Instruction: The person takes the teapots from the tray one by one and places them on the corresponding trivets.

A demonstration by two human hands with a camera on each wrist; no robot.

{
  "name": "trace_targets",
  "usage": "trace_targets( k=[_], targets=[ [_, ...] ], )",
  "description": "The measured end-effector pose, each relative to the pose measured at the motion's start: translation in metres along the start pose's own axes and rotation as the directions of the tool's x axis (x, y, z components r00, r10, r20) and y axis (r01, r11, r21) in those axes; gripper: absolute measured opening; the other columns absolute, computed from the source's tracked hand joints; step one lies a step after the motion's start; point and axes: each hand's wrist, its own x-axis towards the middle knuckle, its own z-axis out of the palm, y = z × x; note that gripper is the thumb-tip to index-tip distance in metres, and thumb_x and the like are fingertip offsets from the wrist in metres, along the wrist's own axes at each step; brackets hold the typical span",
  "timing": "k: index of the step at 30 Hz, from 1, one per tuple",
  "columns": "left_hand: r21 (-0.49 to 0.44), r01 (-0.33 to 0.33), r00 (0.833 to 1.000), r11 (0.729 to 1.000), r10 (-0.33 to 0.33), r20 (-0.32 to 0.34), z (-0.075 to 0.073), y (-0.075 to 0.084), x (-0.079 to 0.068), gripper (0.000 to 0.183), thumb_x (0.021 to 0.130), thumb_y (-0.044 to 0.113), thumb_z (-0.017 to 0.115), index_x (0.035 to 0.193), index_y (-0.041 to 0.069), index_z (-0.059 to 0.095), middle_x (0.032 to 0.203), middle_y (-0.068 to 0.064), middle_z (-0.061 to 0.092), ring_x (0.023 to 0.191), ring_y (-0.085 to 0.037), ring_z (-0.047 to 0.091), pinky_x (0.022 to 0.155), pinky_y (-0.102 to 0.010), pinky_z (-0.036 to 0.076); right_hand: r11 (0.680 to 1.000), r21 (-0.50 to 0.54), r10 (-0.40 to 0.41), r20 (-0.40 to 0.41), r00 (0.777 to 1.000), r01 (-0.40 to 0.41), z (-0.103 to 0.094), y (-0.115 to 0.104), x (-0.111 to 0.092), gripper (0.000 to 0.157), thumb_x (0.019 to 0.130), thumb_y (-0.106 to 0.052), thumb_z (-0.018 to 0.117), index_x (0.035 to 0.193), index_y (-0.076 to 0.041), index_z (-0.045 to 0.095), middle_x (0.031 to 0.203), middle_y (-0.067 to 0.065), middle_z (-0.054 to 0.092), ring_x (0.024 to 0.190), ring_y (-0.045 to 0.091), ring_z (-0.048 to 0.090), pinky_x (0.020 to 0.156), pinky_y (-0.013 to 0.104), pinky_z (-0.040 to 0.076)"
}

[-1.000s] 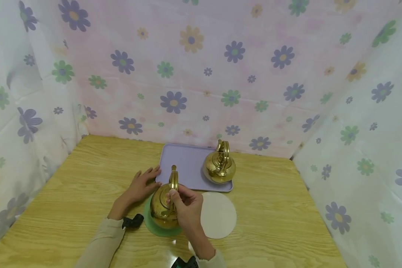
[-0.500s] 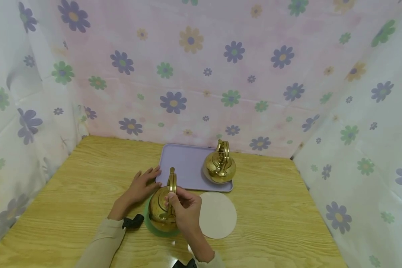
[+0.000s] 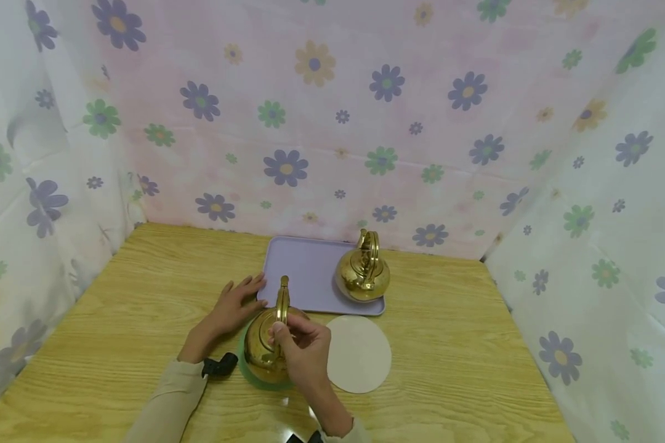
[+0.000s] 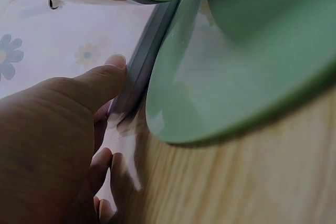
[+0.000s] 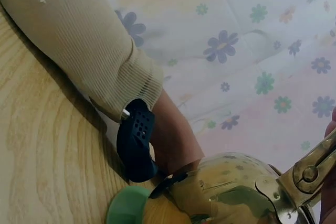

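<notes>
The right hand (image 3: 308, 355) pinches the arched handle (image 3: 282, 303) of a round, shiny gold metal kettle (image 3: 258, 344) over a flat, round green mat (image 4: 226, 98); only the right wrist view clearly shows its riveted hinge (image 5: 310, 174). The left hand (image 3: 231, 314), fingers extended, lies at a lilac rectangular tray's (image 3: 299, 271) edge.

No text, label, brand, number or sign can be read.

That tray (image 3: 299, 274) looks like matt plastic; the kettle (image 3: 258, 355) before it, shiny metal; the table (image 3: 449, 351) under it, glossy wood grain; the curtain (image 3: 332, 138) behind it, creased cloth.
</notes>
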Motion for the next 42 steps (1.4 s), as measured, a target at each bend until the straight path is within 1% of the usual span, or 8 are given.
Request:
trace_targets(
  k=[9,16,21,27,33,36,37,42],
  targets=[
    [0.009,0.004,1.0,1.0,-0.004,0.003,-0.001,0.0,0.001,0.056,0.1,0.022,0.066,0.146,-0.005,0.049,0.158,-0.02,0.04,0.148,-0.05,0.029,0.118,-0.071,0.006,0.997,-0.006,-0.07,0.011,0.997,0.07,0.003,0.0,-0.006,0.023,0.095,0.004,0.064,0.099,0.027,0.064,0.075,0.044,0.059,0.068,0.001,0.067,0.06,0.019,0.058],
    [0.002,-0.003,1.0,1.0,0.003,-0.001,-0.002,0.001,0.001,0.056,0.1,0.022,0.066,0.146,-0.005,0.05,0.157,-0.022,0.04,0.147,-0.051,0.03,0.118,-0.071,0.006,0.999,0.027,-0.044,0.01,0.999,0.044,0.004,0.002,-0.006,0.026,0.096,0.002,0.064,0.1,0.028,0.063,0.077,0.046,0.058,0.07,0.003,0.069,0.064,0.018,0.059],
    [0.013,0.001,1.0,1.0,-0.002,0.006,-0.001,-0.001,0.001,0.056,0.1,0.021,0.066,0.146,-0.005,0.049,0.158,-0.021,0.04,0.147,-0.05,0.03,0.118,-0.071,0.006,0.997,0.01,-0.075,0.021,0.997,0.075,0.002,0.006,-0.008,0.024,0.097,0.004,0.061,0.1,0.028,0.063,0.078,0.046,0.058,0.072,0.001,0.069,0.064,0.02,0.059],
    [0.009,-0.001,1.0,1.0,0.001,0.006,-0.001,0.0,0.002,0.056,0.1,0.021,0.065,0.146,-0.005,0.049,0.158,-0.021,0.04,0.147,-0.05,0.03,0.118,-0.071,0.006,0.997,0.021,-0.077,0.03,0.997,0.077,0.001,0.007,-0.008,0.025,0.097,0.004,0.061,0.102,0.028,0.062,0.079,0.046,0.059,0.074,0.002,0.07,0.065,0.02,0.06],
    [-0.001,0.001,1.0,1.0,-0.001,0.013,-0.001,0.001,0.002,0.057,0.1,0.021,0.065,0.147,-0.005,0.048,0.158,-0.021,0.039,0.148,-0.05,0.029,0.118,-0.071,0.005,0.995,-0.011,-0.103,0.051,0.993,0.103,-0.004,0.004,-0.01,0.023,0.098,0.003,0.061,0.104,0.026,0.064,0.08,0.041,0.063,0.076,0.002,0.07,0.064,0.032,0.063],
    [0.0,0.003,1.0,1.0,-0.003,0.015,0.0,0.0,0.002,0.057,0.1,0.021,0.065,0.148,-0.005,0.047,0.159,-0.021,0.039,0.148,-0.05,0.028,0.119,-0.071,0.004,0.997,-0.017,-0.072,0.053,0.996,0.073,-0.006,0.003,-0.011,0.023,0.099,0.002,0.061,0.105,0.024,0.065,0.082,0.038,0.066,0.075,0.002,0.07,0.065,0.034,0.063],
    [0.001,0.002,1.0,1.0,-0.002,0.015,0.0,0.0,0.002,0.057,0.1,0.02,0.065,0.148,-0.005,0.047,0.159,-0.021,0.038,0.148,-0.05,0.028,0.119,-0.071,0.004,0.999,-0.018,-0.042,0.049,0.998,0.043,-0.007,0.002,-0.012,0.023,0.099,0.001,0.062,0.105,0.023,0.066,0.082,0.033,0.069,0.075,0.003,0.071,0.066,0.033,0.063],
    [0.001,0.0,1.0,1.0,0.0,0.02,-0.001,0.0,0.002,0.057,0.1,0.019,0.065,0.148,-0.006,0.047,0.158,-0.022,0.038,0.148,-0.051,0.028,0.118,-0.072,0.004,0.993,-0.048,0.113,0.057,0.992,-0.111,-0.011,-0.003,-0.009,0.026,0.098,-0.004,0.065,0.105,0.02,0.067,0.083,0.037,0.067,0.074,0.004,0.069,0.069,0.022,0.059]
  ],
)
